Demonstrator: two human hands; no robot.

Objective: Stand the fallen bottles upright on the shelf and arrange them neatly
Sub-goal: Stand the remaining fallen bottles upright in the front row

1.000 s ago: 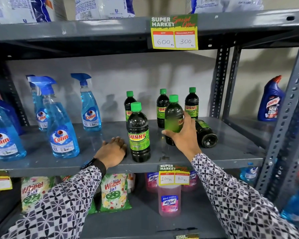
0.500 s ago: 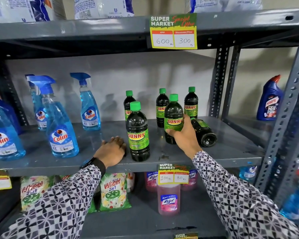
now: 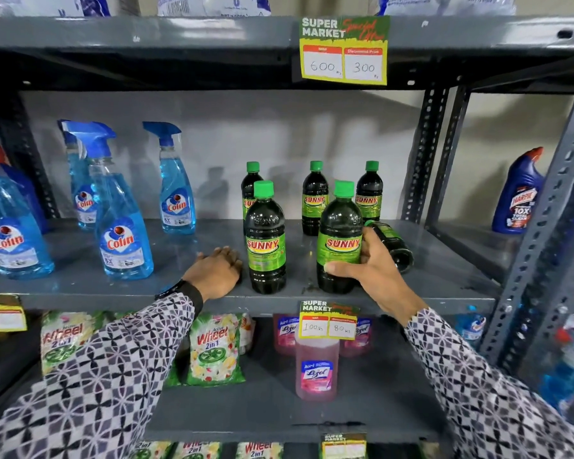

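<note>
Dark Sunny bottles with green caps stand on the grey middle shelf (image 3: 444,286). My right hand (image 3: 375,273) is wrapped around the front right bottle (image 3: 340,233), which stands upright near the shelf's front edge. Just left of it stands another front bottle (image 3: 265,240). Three more stand upright in a back row: the back left one (image 3: 251,183), the middle one (image 3: 314,197) and the back right one (image 3: 371,190). One bottle (image 3: 393,245) lies on its side behind my right hand. My left hand (image 3: 214,271) rests flat on the shelf beside the front left bottle, holding nothing.
Blue Colin spray bottles (image 3: 123,226) fill the shelf's left part. A perforated upright post (image 3: 424,154) bounds the shelf on the right, with a blue Harpic bottle (image 3: 519,193) beyond it. Price tags (image 3: 343,49) hang from the shelf edges. Pink Lizol bottles (image 3: 316,369) and Wheel packets (image 3: 212,349) sit below.
My right hand has turned the front right bottle so its Sunny label faces forward and brought it nearer the shelf's front edge, level with the front left bottle. My left hand has stayed put.
</note>
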